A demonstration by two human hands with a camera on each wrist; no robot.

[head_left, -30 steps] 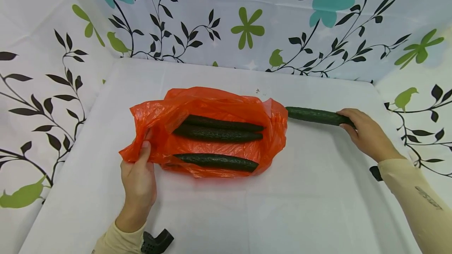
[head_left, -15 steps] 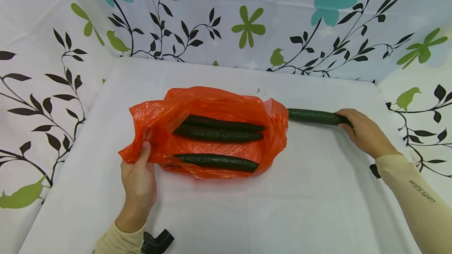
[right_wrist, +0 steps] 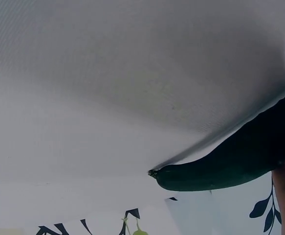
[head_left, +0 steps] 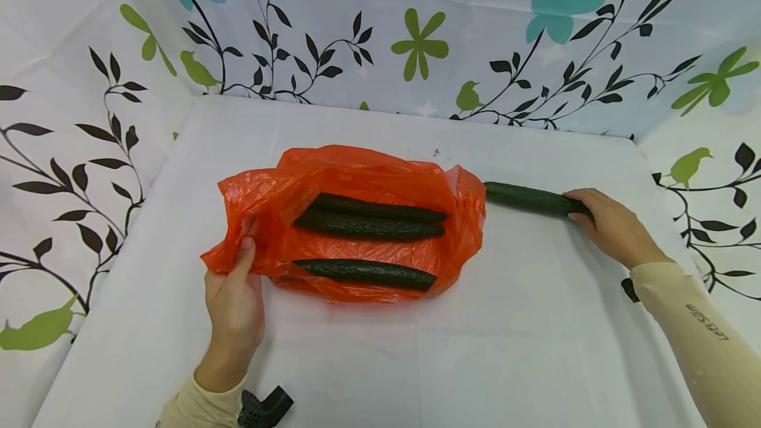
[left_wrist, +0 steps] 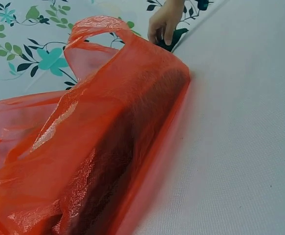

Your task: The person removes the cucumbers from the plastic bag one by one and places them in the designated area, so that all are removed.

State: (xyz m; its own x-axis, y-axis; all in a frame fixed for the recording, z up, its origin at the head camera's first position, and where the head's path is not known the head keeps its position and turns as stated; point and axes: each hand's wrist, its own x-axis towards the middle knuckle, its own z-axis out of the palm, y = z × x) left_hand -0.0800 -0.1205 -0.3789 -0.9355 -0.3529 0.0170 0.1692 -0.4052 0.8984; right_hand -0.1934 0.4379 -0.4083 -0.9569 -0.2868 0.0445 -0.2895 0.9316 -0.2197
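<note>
Got the orange bag (head_left: 357, 167) pinched at its left end in the left hand (head_left: 235, 302), plus a cucumber (head_left: 526, 198) to the bag's right gripped by its outer end in the curled right hand (head_left: 615, 226), with three more cucumbers (head_left: 368, 225) inside the bag.

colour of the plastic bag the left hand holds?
Orange-red, see-through: the thin crinkled plastic bag shows best in the head view.

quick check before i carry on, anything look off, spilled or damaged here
One small oddity: dark specks on the white table just beyond the bag, unlike the plain surface around them; dirt or print, I can't tell. No spill or damage shows.
</note>
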